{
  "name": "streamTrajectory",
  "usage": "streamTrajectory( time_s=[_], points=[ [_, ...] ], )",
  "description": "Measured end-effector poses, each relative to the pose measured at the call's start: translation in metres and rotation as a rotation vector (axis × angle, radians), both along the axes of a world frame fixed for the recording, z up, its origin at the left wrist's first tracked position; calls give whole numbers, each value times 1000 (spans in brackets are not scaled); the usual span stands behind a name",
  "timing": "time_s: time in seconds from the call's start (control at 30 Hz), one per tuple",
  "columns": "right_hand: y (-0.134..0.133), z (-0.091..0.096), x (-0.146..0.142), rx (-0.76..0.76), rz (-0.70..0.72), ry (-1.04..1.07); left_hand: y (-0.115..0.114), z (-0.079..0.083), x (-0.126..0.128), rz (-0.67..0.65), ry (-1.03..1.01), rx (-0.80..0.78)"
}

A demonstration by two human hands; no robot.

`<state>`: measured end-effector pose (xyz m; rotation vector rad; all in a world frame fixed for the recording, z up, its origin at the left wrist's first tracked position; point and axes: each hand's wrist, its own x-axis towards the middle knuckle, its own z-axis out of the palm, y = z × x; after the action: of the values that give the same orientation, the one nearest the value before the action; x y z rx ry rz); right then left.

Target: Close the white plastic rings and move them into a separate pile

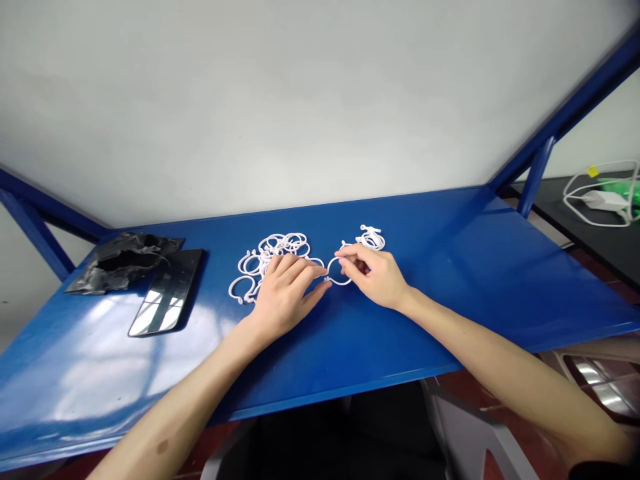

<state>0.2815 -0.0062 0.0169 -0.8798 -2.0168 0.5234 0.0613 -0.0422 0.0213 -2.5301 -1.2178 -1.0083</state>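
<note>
White ring (340, 284): above the table's middle, between the two hands, its loop visible between the fingertips.
Right hand (375, 275): thumb and forefinger pinch the ring's far right side.
Left hand (283, 297): thumb and forefinger sit at the ring's left side; whether they press it, I cannot tell.
Handling: a light pinch on opposite sides should steady so thin a loop; hard squeezing could bend it.
Larger pile of rings (285, 244): just beyond and left of the left hand.
Smaller pile (373, 240): just beyond the right hand.
Blue table (325, 360): phone (167, 293) and black bag (100, 257) lie at left.
</note>
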Motion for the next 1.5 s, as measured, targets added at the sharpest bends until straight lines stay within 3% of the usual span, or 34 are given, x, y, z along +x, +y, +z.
streamTrajectory(
  time_s=[0.17, 0.4, 0.7, 0.9, 1.2, 1.5],
  points=[
    [2, 1, 2, 21, 18, -53, 3, -2, 1, 47, -92, -30],
    [-1, 8, 4, 341, 132, -277, -1, 7, 3, 86, -334, -318],
    [-9, 10, 1, 245, -22, -12, 2, 1, 0, -34, -679, -616],
    [-10, 10, -2, 267, 42, 39, 0, 0, 3, -35, -650, -573],
    [-11, 0, -4, 262, 144, -47, -7, -1, 5, -4, -533, -358],
    [-8, -3, -1, 455, 196, -133, -8, 1, 3, -91, -395, -269]
  ],
)
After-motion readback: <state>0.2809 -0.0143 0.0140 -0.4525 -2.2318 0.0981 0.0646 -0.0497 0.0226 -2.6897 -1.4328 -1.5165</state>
